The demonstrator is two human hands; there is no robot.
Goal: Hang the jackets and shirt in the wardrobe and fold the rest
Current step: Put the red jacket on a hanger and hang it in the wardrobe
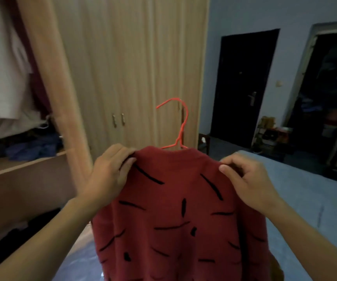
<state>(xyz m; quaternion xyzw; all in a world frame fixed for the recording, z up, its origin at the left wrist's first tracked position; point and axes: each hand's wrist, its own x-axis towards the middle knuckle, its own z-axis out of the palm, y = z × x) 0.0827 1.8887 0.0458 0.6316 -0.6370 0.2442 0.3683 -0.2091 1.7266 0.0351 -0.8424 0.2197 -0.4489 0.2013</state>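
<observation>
Both hands, left (110,171) and right (244,179), pinch the red jacket's (175,209) shoulders on its hanger (180,122).

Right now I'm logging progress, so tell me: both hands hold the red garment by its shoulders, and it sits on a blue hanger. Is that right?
Not quite. The head view shows the hanger is orange-red, not blue. The rest stands: the left hand and the right hand each grip a shoulder of the red garment, which sits on that hanger.
</observation>
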